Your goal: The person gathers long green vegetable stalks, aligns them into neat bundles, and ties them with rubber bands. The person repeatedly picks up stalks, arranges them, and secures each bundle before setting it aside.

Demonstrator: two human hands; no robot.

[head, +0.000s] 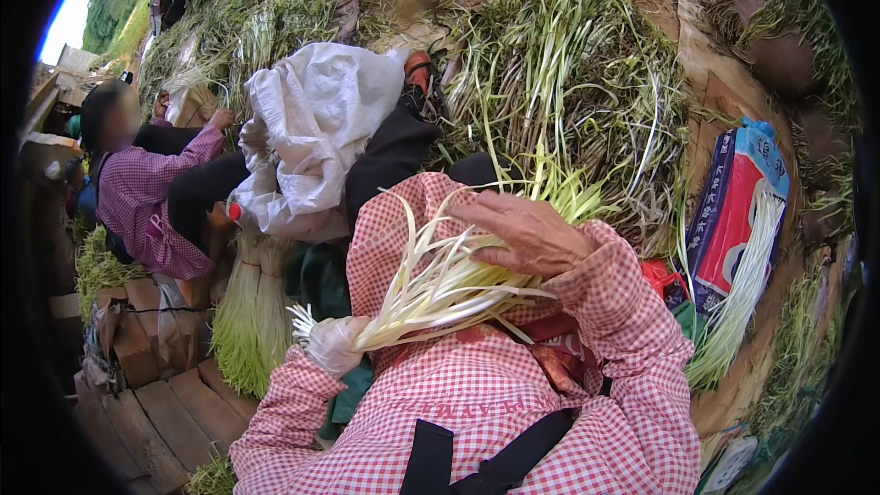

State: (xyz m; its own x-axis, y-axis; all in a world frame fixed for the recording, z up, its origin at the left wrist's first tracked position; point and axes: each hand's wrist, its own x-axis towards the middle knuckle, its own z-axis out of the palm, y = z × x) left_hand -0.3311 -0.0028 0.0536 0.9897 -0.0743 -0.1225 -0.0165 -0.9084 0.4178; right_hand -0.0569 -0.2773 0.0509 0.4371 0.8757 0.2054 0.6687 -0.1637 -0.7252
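Observation:
A bundle of long, pale yellow-white stalks [426,302], which look like blanched chives, lies slantwise across my chest and lap. My left hand [333,345], in a thin translucent glove, is closed around the bundle near its white cut ends. Bare, my right hand [526,234] rests over the other part with its fingers stretched out. Whether it grips any stalks is hidden. Yellow-green leaf tips [574,199] show beyond that hand. A large heap of green and white stalks [570,96] with brown, tangled parts lies in front of my knees.
At left sits another person [151,185] in a checked sleeve. A white woven sack [323,124] lies beside my leg. Tied bundles [254,316] stand near wooden planks [165,412]. Rightward, loose white stalks [742,289] lie across a printed red and blue bag [729,213].

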